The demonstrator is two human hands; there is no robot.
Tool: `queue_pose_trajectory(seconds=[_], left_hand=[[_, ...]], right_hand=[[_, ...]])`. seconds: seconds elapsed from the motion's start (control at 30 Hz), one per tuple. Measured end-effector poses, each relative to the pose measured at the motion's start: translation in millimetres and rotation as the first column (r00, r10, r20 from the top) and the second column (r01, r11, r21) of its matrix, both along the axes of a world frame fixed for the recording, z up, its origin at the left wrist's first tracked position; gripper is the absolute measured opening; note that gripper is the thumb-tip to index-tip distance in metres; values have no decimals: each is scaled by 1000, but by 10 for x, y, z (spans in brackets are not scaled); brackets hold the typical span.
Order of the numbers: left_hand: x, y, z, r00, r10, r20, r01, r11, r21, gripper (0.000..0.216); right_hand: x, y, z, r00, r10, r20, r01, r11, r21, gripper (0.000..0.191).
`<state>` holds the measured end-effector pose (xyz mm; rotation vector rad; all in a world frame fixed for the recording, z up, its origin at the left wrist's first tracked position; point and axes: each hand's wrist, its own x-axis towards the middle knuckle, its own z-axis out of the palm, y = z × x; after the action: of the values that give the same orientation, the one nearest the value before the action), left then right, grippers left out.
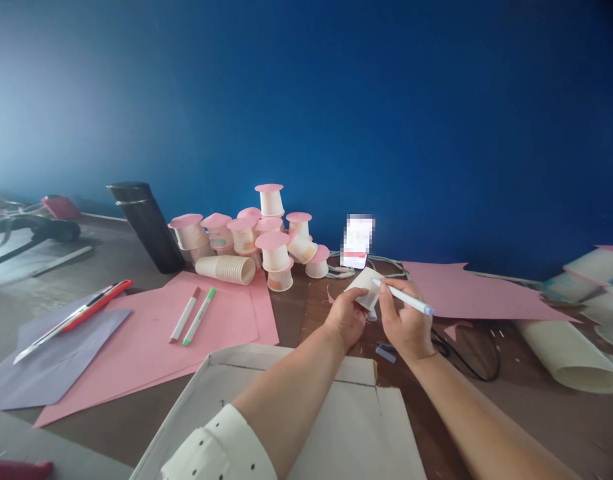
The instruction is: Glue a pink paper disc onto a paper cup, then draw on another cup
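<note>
My left hand (347, 319) is closed around a white paper cup (365, 287), which it holds tilted above the table. Between the fingers of my right hand (407, 321) is a white marker (405, 296) with a light blue end. The marker's tip is at the cup's side; whether it touches the wall I cannot tell. Just beneath my hands lies a small bluish-grey cap-like piece (385, 354). Behind them to the left stand several paper cups topped with pink paper discs (273, 241).
A stack of nested cups (226, 269) lies on pink paper sheets (151, 333), with two markers (193, 316) nearby. A cutter (76, 317) rests on purple paper (86, 360). A black flask (146, 227) and a lit phone (357, 240) stand near the wall. White cardboard (336, 427) lies in front.
</note>
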<state>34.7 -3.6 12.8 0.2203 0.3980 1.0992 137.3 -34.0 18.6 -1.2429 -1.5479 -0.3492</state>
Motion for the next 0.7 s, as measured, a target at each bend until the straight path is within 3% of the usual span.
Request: queue_pose_trajectory(seconds=[0.7], left_hand=[[-1,13,-2,1000,25,-17,-26,999,-23,22]], right_hand=[[13,8,1,1000,-18,15,18,1000,4,14]])
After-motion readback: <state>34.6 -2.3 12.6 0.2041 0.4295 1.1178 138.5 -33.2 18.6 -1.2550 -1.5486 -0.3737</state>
